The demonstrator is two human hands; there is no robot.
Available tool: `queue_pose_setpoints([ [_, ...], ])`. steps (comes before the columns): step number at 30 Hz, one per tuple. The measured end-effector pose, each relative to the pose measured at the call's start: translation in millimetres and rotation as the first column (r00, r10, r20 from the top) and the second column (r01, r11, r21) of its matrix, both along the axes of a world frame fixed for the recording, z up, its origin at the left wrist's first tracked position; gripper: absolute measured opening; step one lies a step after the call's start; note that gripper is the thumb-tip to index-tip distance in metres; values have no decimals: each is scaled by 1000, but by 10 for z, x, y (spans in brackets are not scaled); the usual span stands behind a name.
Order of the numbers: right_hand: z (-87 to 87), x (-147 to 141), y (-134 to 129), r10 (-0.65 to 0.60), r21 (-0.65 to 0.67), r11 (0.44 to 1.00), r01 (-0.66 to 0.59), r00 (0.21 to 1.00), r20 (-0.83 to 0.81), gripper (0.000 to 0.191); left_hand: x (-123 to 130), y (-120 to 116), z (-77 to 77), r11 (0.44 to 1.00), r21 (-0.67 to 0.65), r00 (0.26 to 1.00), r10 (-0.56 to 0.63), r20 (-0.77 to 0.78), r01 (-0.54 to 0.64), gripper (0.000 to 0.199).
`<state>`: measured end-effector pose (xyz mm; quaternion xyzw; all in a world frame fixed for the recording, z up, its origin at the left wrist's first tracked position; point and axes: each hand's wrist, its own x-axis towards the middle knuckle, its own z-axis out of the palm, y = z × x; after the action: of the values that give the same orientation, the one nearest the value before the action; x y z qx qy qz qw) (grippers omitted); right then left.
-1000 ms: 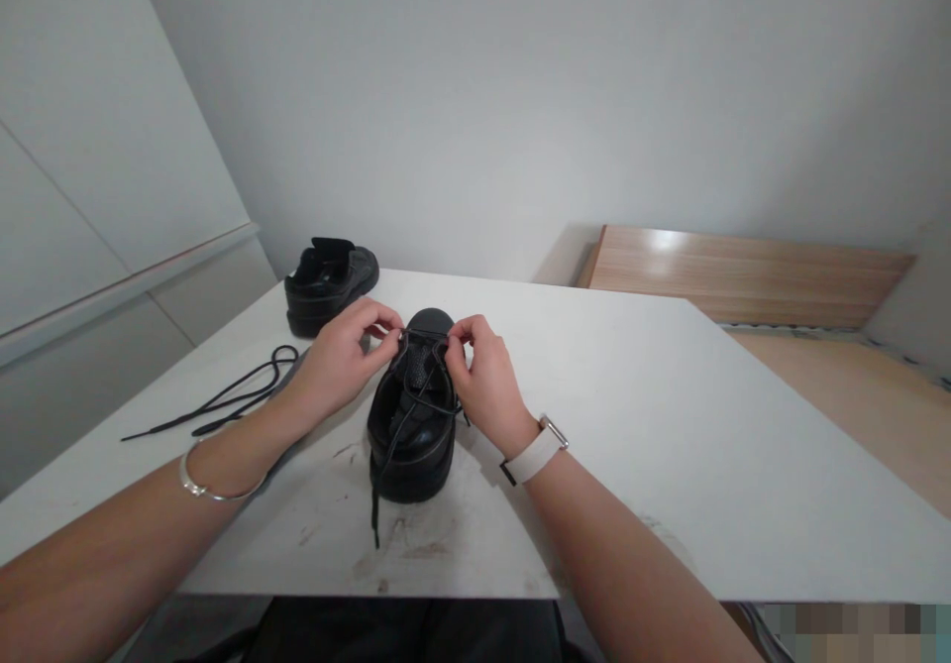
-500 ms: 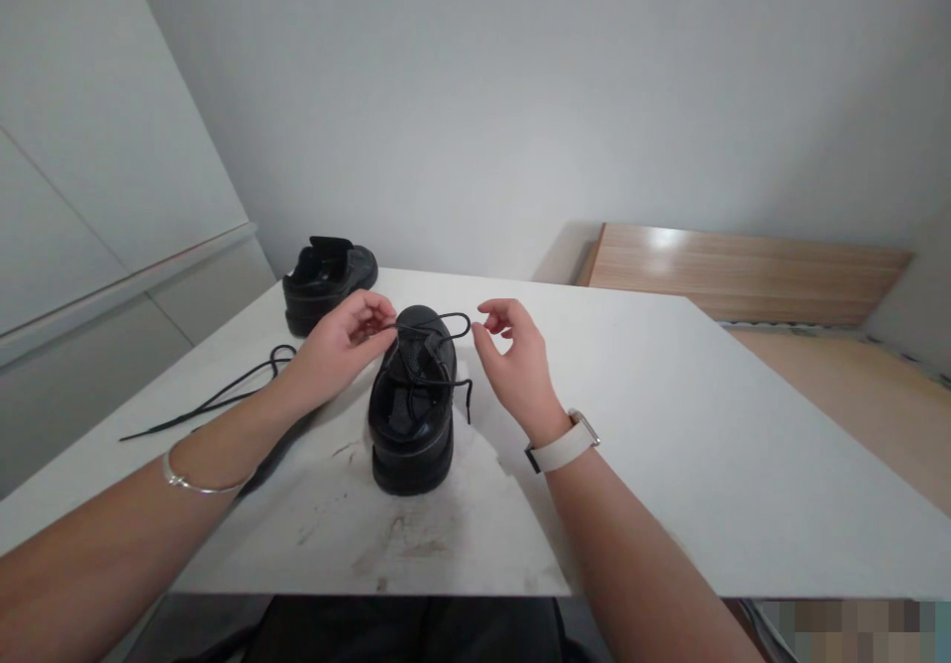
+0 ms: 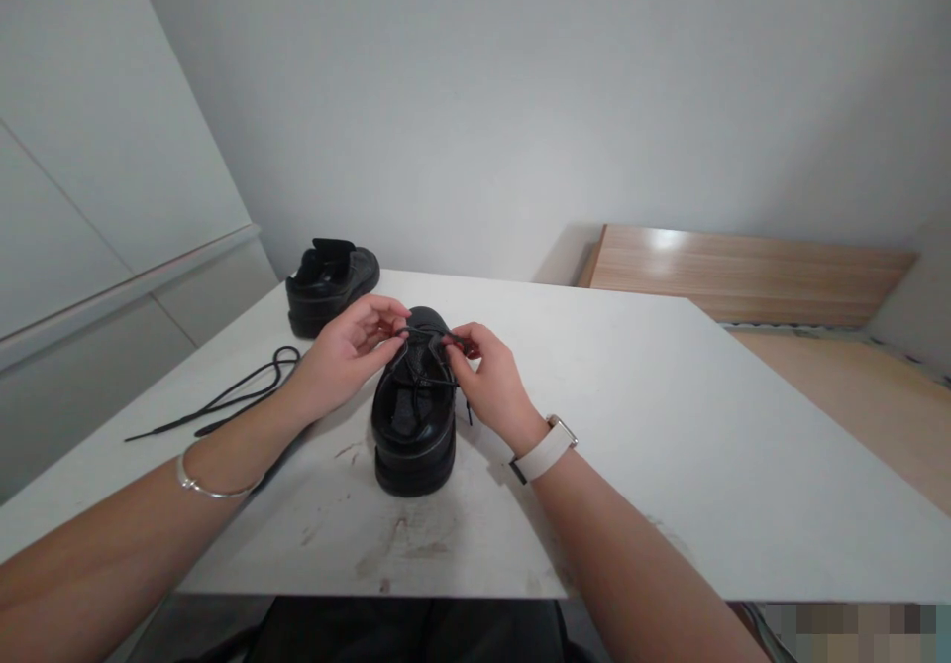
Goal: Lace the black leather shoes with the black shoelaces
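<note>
A black shoe (image 3: 414, 445) stands upright on the white table, heel toward me and toe toward the wall. Across its front part runs a black shoelace (image 3: 431, 330), partly threaded through the shoe. My left hand (image 3: 357, 341) pinches the lace at the shoe's left side, thumb and forefinger together. On the right side my right hand (image 3: 486, 371) has its thumb and fingers closed on the same lace. A loose lace end hangs beside the shoe under the right hand. The exact grip points are small and partly hidden by the fingers.
A second black shoe (image 3: 327, 286) stands at the back left. Another black lace (image 3: 223, 400) lies looped on the table (image 3: 669, 445), left of my forearm. Brown smudges mark the tabletop near its front edge. A wooden headboard (image 3: 743, 272) stands beyond the table's right side.
My right hand has moved left and closed on the lace; before, it was apart from the lace loop. The left hand has shifted slightly right, still pinching the lace.
</note>
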<state>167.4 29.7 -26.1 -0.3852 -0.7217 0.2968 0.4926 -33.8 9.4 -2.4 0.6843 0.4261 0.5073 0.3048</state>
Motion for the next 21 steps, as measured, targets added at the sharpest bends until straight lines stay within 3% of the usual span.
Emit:
queue_pose_setpoints([
  [6, 141, 19, -54, -88, 83, 992, 99, 987, -132, 7, 20, -22, 13, 999, 13, 999, 50, -2, -50, 28],
  [10, 228, 54, -81, -49, -2, 999, 52, 937, -345, 5, 5, -15, 32, 987, 80, 989, 141, -49, -137, 22],
  [13, 288, 97, -100, -120, -30, 992, 119, 895, -429, 6, -33, -3, 71, 952, 214, 942, 264, -209, -219, 19],
  [16, 365, 157, -131, -202, -1, 974, 227, 866, -458, 5, -101, 34, 88, 917, 325, 823, 361, -438, -230, 28],
  [19, 421, 204, -164, -258, 40, 948, 316, 834, -488, 4, -179, 93, 56, 935, 275, 741, 345, -577, -222, 25],
  [21, 428, 216, -180, -246, 57, 947, 316, 828, -505, 4, -207, 117, 39, 956, 202, 749, 293, -594, -214, 21],
])
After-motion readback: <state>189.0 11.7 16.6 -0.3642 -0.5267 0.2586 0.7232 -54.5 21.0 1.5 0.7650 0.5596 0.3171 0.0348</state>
